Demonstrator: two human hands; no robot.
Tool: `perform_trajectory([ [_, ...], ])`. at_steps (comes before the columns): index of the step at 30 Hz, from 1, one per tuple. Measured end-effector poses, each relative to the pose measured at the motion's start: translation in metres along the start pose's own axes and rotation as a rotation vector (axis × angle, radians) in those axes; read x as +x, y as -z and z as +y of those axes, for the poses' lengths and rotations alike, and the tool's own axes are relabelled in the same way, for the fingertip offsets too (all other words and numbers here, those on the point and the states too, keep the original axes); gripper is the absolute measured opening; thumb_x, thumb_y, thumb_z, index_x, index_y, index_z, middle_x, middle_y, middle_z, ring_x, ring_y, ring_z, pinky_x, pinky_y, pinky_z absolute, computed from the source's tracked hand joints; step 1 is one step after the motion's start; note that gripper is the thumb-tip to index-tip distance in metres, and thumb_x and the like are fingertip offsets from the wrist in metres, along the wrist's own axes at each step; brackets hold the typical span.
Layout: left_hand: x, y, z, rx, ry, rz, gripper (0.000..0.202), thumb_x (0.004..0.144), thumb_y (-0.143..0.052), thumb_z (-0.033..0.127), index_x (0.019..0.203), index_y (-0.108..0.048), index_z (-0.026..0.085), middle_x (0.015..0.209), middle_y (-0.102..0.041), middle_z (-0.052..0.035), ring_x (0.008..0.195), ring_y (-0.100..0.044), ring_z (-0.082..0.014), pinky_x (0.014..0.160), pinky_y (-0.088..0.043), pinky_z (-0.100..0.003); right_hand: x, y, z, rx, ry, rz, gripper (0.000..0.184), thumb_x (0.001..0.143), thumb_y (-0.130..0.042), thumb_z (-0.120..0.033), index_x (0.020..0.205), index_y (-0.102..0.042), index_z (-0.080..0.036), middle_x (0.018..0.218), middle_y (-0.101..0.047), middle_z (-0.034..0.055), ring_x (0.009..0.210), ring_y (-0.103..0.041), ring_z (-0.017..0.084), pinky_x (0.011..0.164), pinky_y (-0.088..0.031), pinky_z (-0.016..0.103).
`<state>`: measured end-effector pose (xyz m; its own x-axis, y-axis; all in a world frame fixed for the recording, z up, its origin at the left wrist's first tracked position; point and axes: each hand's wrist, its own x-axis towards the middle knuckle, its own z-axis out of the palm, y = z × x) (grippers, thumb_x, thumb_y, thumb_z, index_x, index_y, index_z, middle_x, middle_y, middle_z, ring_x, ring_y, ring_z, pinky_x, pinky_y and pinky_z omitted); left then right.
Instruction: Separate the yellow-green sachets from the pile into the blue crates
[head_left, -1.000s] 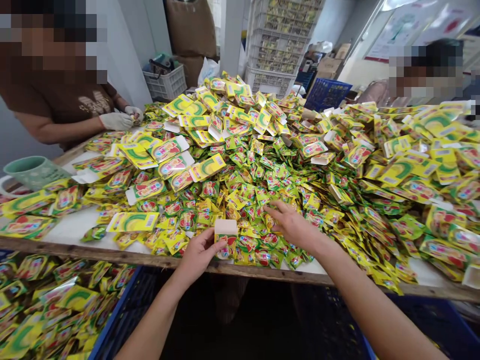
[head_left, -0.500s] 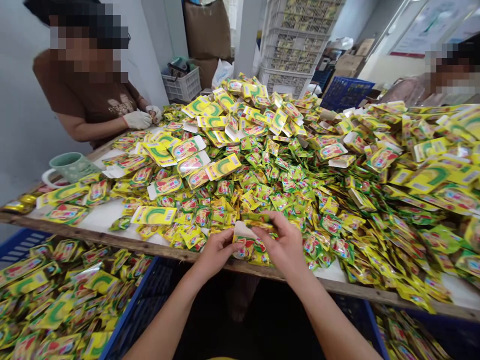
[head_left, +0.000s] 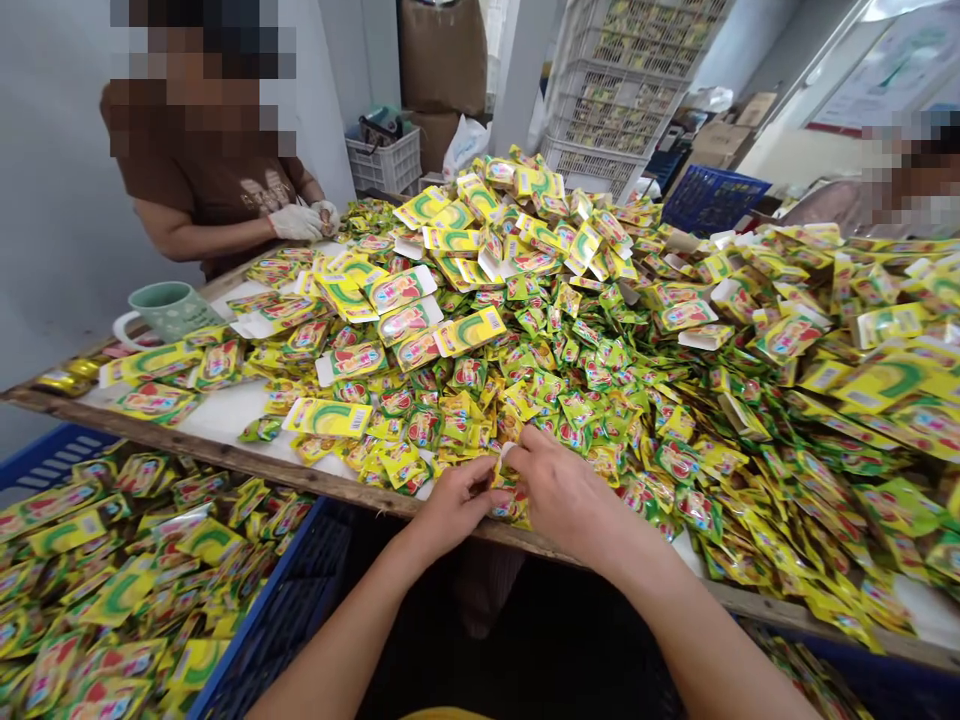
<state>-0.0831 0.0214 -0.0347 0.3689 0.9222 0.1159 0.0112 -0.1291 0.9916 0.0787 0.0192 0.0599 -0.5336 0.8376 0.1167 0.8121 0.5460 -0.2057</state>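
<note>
Head view: left of your left forearm, a blue crate (head_left: 259, 605) full of yellow packages sits below the wooden table edge (head_left: 225, 458). Your hands come together at that edge, forearms angling inward from both sides. Your left hand (head_left: 454, 505) is clamped on a small box (head_left: 513, 498), mostly hidden; your right hand (head_left: 566, 490) curls over its white end, and you can't tell whether those fingers pinch it. Beyond your fingers, small packets (head_left: 555, 385) spread thickly; left of them, white tabletop (head_left: 232, 418) shows through. Further left stands a green mug (head_left: 169, 315). Past the packets rises a heap of cartons (head_left: 495, 200), a co-worker's gloved hand (head_left: 296, 222) to its left. Farthest, white crates (head_left: 622, 100) stand stacked, a blue basket (head_left: 712, 197) to their right.
</note>
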Motion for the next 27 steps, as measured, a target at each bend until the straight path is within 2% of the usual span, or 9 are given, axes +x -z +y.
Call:
perform_trajectory([
  [3, 0.0, 0.002, 0.001, -0.066, 0.022, -0.003, 0.021, 0.081, -0.064, 0.036, 0.079, -0.061, 0.015, 0.065, -0.045, 0.0035, 0.063, -0.041, -0.0121, 0.06, -0.032, -0.023, 0.001, 0.004, 0.012, 0.164, 0.031, 0.022, 0.034, 0.078, -0.052, -0.002, 0.105, -0.061, -0.019, 0.097, -0.064, 0.0074, 0.093, -0.06, 0.022, 0.08, -0.049, 0.034],
  [6, 0.0, 0.004, 0.001, -0.068, 0.051, -0.019, 0.023, 0.079, -0.066, 0.038, 0.078, -0.063, 0.015, 0.065, -0.049, 0.0031, 0.063, -0.044, -0.0123, 0.059, -0.034, -0.022, 0.001, 0.001, 0.02, 0.251, 0.005, 0.094, 0.015, 0.085, -0.057, -0.011, 0.089, -0.068, -0.02, 0.087, -0.065, 0.0048, 0.08, -0.06, 0.019, 0.072, -0.05, 0.033],
  [9, -0.001, 0.005, 0.001, -0.051, 0.056, -0.01, 0.028, 0.078, -0.068, 0.039, 0.093, -0.068, 0.015, 0.076, -0.061, 0.0, 0.071, -0.052, -0.0154, 0.065, -0.039, -0.024, -0.002, -0.008, 0.022, 0.206, 0.064, 0.126, 0.016, 0.087, -0.059, -0.016, 0.079, -0.072, -0.021, 0.108, -0.064, 0.0097, 0.106, -0.053, 0.027, 0.087, -0.048, 0.044],
  [13, -0.003, 0.005, 0.005, -0.049, 0.049, -0.025, 0.03, 0.08, -0.068, 0.037, 0.103, -0.07, 0.018, 0.094, -0.07, -0.0034, 0.087, -0.06, -0.0209, 0.077, -0.044, -0.027, -0.015, -0.022, 0.024, 0.393, 0.053, 0.093, 0.018, 0.091, -0.056, -0.026, 0.091, -0.074, -0.026, 0.124, -0.06, 0.0076, 0.122, -0.046, 0.027, 0.102, -0.039, 0.051],
  [16, -0.001, 0.006, 0.007, -0.087, 0.064, -0.002, 0.032, 0.086, -0.059, 0.039, 0.11, -0.07, 0.019, 0.104, -0.071, -0.0046, 0.098, -0.061, -0.0232, 0.089, -0.044, -0.031, -0.026, -0.039, 0.022, 0.798, -0.255, 0.336, 0.015, 0.086, -0.062, -0.034, 0.093, -0.071, -0.024, 0.101, -0.066, 0.0073, 0.093, -0.061, 0.021, 0.08, -0.052, 0.039],
  [19, 0.001, 0.01, 0.009, -0.205, 0.175, 0.028, 0.033, 0.088, -0.056, 0.04, 0.107, -0.073, 0.019, 0.104, -0.073, -0.0056, 0.102, -0.062, -0.0238, 0.094, -0.043, -0.033, -0.03, -0.057, 0.015, 1.37, -0.542, 0.409, 0.022, 0.076, -0.073, -0.036, 0.089, -0.062, -0.023, 0.078, -0.06, -0.0009, 0.057, -0.054, 0.011, 0.047, -0.042, 0.022],
  [22, 0.003, 0.014, 0.013, -0.377, 0.309, 0.016, 0.029, 0.08, -0.067, 0.033, 0.104, -0.073, 0.017, 0.105, -0.073, -0.0069, 0.103, -0.062, -0.0239, 0.094, -0.043, -0.032, -0.029, -0.062, 0.01, 1.73, -0.553, 0.286, 0.027, 0.073, -0.075, -0.036, 0.088, -0.059, -0.022, 0.074, -0.055, -0.0031, 0.055, -0.052, 0.008, 0.047, -0.04, 0.02],
  [24, 0.002, 0.017, 0.016, -0.445, 0.358, 0.008, 0.028, 0.077, -0.07, 0.028, 0.102, -0.074, 0.017, 0.104, -0.073, -0.0069, 0.1, -0.063, -0.0223, 0.092, -0.043, -0.03, -0.026, -0.06, 0.009, 1.781, -0.546, 0.26, 0.028, 0.07, -0.076, -0.032, 0.089, -0.059, -0.021, 0.075, -0.055, -0.0032, 0.056, -0.053, 0.008, 0.047, -0.04, 0.019],
  [27, 0.0, 0.016, 0.021, -0.488, 0.383, -0.01, 0.026, 0.071, -0.073, 0.018, 0.097, -0.074, 0.018, 0.098, -0.074, -0.0043, 0.093, -0.064, -0.0185, 0.086, -0.044, -0.026, -0.021, -0.059, 0.008, 1.759, -0.568, 0.243, 0.027, 0.066, -0.073, -0.024, 0.089, -0.058, -0.021, 0.073, -0.052, -0.0059, 0.044, -0.04, 0.004, 0.039, -0.027, 0.017],
])
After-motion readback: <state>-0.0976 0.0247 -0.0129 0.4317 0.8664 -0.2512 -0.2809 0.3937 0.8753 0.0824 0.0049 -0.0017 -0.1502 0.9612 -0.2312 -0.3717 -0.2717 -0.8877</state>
